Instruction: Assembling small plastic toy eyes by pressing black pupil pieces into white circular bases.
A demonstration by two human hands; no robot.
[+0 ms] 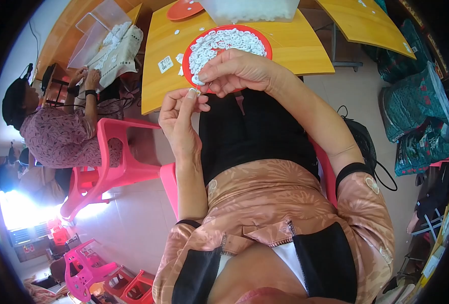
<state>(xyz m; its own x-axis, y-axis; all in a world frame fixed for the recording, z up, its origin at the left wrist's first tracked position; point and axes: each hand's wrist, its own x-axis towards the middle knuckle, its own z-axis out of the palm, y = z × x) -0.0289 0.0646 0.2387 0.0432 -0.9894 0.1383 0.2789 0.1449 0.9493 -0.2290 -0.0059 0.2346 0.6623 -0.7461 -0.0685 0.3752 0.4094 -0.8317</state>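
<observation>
A round red tray (270,49) full of small white ring-shaped pieces (234,39) lies on the yellow table in front of me. My right hand (242,70) reaches over the tray's near edge, thumb and forefinger pinched on a white ring-shaped piece (197,80). Just below and to the left, my left hand (180,117) is closed in a pinch on another small white piece (194,91). The two pinches are close together, near the tray's near left rim. Whether the two pieces touch is too small to tell.
A translucent bin (249,11) holding white pieces stands behind the tray, beside an orange-red plate (183,10). A printed label (165,64) lies on the yellow table (158,88). At left, a co-worker (62,126) handles white pieces near a pink chair (108,152). Dark green sacks (412,109) stand at right.
</observation>
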